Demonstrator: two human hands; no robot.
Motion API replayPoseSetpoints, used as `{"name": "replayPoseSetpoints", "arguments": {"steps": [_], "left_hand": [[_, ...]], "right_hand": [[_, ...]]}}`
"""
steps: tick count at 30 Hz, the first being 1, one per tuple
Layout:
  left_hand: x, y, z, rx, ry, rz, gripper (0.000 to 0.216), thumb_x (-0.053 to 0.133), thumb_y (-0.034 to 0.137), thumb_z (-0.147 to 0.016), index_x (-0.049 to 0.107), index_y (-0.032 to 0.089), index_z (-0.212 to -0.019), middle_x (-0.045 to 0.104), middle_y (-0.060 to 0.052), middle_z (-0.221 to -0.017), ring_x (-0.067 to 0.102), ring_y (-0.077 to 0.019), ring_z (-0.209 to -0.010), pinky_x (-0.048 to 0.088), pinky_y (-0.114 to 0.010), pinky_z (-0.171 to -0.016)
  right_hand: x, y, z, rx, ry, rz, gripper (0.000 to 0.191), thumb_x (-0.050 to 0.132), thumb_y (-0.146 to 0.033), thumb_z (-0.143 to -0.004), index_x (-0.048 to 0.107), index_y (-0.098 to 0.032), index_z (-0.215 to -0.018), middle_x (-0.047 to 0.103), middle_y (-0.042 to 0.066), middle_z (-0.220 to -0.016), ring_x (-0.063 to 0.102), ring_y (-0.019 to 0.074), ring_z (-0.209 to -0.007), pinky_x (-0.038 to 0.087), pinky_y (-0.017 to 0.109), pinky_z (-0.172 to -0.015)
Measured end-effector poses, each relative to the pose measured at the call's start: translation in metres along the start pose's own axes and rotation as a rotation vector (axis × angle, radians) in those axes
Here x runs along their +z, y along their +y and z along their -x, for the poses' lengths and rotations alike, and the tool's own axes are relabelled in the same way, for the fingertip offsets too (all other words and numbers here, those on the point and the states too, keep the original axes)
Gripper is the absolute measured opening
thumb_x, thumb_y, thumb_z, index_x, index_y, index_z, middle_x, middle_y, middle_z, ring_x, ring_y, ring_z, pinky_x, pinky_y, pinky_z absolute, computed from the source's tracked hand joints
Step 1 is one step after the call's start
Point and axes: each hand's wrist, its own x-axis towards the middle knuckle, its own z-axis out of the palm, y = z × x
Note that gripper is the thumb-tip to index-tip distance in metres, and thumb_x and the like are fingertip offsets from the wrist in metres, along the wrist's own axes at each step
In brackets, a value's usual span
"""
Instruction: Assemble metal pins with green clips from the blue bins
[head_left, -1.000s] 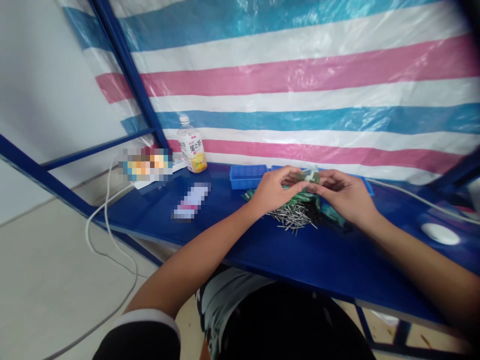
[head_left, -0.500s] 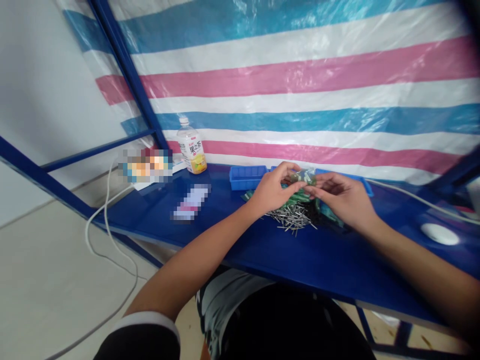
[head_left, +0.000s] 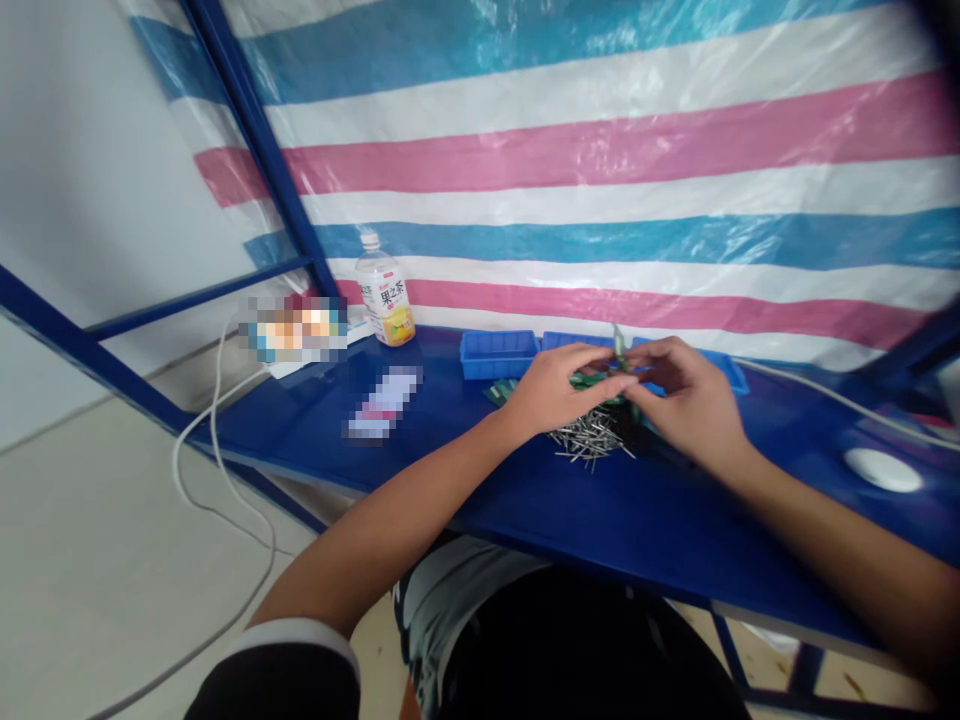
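My left hand [head_left: 553,388] and my right hand [head_left: 679,395] meet above a pile of small metal pins [head_left: 589,437] on the blue table [head_left: 570,505]. Both hands pinch one small green part [head_left: 618,352] between their fingertips, and it stands up thin above them. More green parts [head_left: 504,390] lie under and behind my hands, mostly hidden.
Blue plastic trays [head_left: 496,353] stand at the back of the table. A drink bottle [head_left: 383,300] is at the back left, beside a white cable [head_left: 217,400]. A white round object [head_left: 882,468] lies at the right. A striped tarp [head_left: 600,180] hangs behind.
My hands have drawn closer together and the green part between them has turned from lying flat to standing on edge. The pins have not moved.
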Motion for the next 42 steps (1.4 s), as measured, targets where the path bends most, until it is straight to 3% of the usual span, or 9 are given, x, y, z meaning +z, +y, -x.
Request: {"name": "replayPoseSetpoints", "arguments": {"steps": [4, 7, 11, 19, 23, 26, 31, 36, 42], "left_hand": [[-0.002, -0.009, -0.002, -0.031, 0.050, -0.068, 0.026, 0.067, 0.039, -0.104, 0.078, 0.021, -0.119, 0.081, -0.010, -0.119, 0.078, -0.0214, -0.104, 0.064, -0.039, -0.096], [-0.006, -0.015, -0.003, -0.083, 0.076, -0.069, 0.024, 0.062, 0.033, -0.106, 0.074, 0.022, -0.123, 0.082, -0.009, -0.115, 0.078, -0.0212, -0.102, 0.064, -0.038, -0.092], [-0.009, -0.011, -0.002, -0.117, 0.035, 0.005, 0.035, 0.063, 0.034, -0.105, 0.062, 0.024, -0.139, 0.083, -0.007, -0.111, 0.079, -0.0203, -0.098, 0.064, -0.036, -0.090], [-0.006, -0.006, 0.000, -0.145, -0.005, 0.041, 0.028, 0.067, 0.037, -0.102, 0.063, 0.025, -0.126, 0.083, -0.007, -0.107, 0.079, -0.0211, -0.094, 0.065, -0.039, -0.088], [-0.009, -0.008, -0.002, -0.081, -0.006, 0.049, 0.012, 0.066, 0.024, -0.099, 0.072, 0.025, -0.110, 0.079, -0.006, -0.128, 0.076, -0.0211, -0.116, 0.064, -0.039, -0.098], [-0.013, -0.009, -0.002, -0.055, 0.010, 0.050, 0.021, 0.060, 0.015, -0.099, 0.077, 0.025, -0.102, 0.071, -0.004, -0.146, 0.067, -0.0224, -0.135, 0.062, -0.040, -0.105], [-0.013, -0.013, -0.002, -0.121, 0.007, 0.100, 0.029, 0.054, 0.014, -0.099, 0.080, 0.024, -0.111, 0.080, -0.006, -0.124, 0.076, -0.0193, -0.110, 0.064, -0.039, -0.098], [-0.010, -0.015, -0.002, -0.168, 0.033, 0.168, 0.020, 0.069, 0.026, -0.097, 0.075, 0.023, -0.116, 0.079, -0.009, -0.125, 0.077, -0.0218, -0.114, 0.062, -0.043, -0.108], [-0.006, -0.026, -0.004, -0.211, 0.087, 0.222, 0.037, 0.076, 0.027, -0.094, 0.059, 0.026, -0.127, 0.081, -0.008, -0.114, 0.079, -0.0208, -0.103, 0.065, -0.043, -0.100]], "right_hand": [[-0.001, -0.003, 0.000, -0.108, -0.106, 0.099, 0.022, 0.078, -0.037, -0.094, 0.074, -0.030, -0.115, 0.074, 0.008, -0.118, 0.075, 0.0252, -0.089, 0.065, 0.049, -0.090], [0.000, -0.003, 0.001, -0.056, -0.028, 0.030, 0.021, 0.077, -0.041, -0.095, 0.073, -0.031, -0.113, 0.074, 0.007, -0.114, 0.074, 0.0265, -0.093, 0.065, 0.049, -0.089], [0.002, 0.003, 0.000, 0.032, 0.041, -0.065, 0.040, 0.083, -0.047, -0.090, 0.067, -0.033, -0.124, 0.073, 0.008, -0.113, 0.073, 0.0297, -0.102, 0.064, 0.050, -0.090], [0.001, 0.003, -0.002, 0.185, -0.013, -0.170, 0.041, 0.090, -0.061, -0.079, 0.070, -0.030, -0.098, 0.073, 0.002, -0.083, 0.072, 0.0248, -0.077, 0.067, 0.046, -0.079], [-0.002, 0.002, -0.003, 0.070, -0.027, -0.122, 0.025, 0.084, -0.052, -0.088, 0.076, -0.031, -0.098, 0.078, 0.006, -0.103, 0.075, 0.0292, -0.098, 0.064, 0.052, -0.096], [-0.005, 0.004, -0.004, -0.058, -0.039, -0.036, 0.011, 0.077, -0.040, -0.096, 0.080, -0.031, -0.092, 0.074, 0.008, -0.131, 0.069, 0.0328, -0.126, 0.054, 0.058, -0.113], [-0.007, 0.006, -0.003, -0.052, -0.038, 0.027, 0.013, 0.069, -0.031, -0.099, 0.083, -0.031, -0.099, 0.076, 0.007, -0.124, 0.072, 0.0301, -0.120, 0.055, 0.054, -0.110], [-0.005, 0.002, -0.001, -0.022, -0.055, 0.017, 0.018, 0.065, -0.033, -0.102, 0.083, -0.031, -0.107, 0.079, 0.006, -0.118, 0.074, 0.0288, -0.115, 0.058, 0.050, -0.107], [-0.003, 0.002, 0.001, 0.014, -0.093, -0.026, 0.018, 0.065, -0.039, -0.104, 0.080, -0.031, -0.110, 0.080, 0.006, -0.118, 0.076, 0.0274, -0.106, 0.062, 0.048, -0.099]]}}
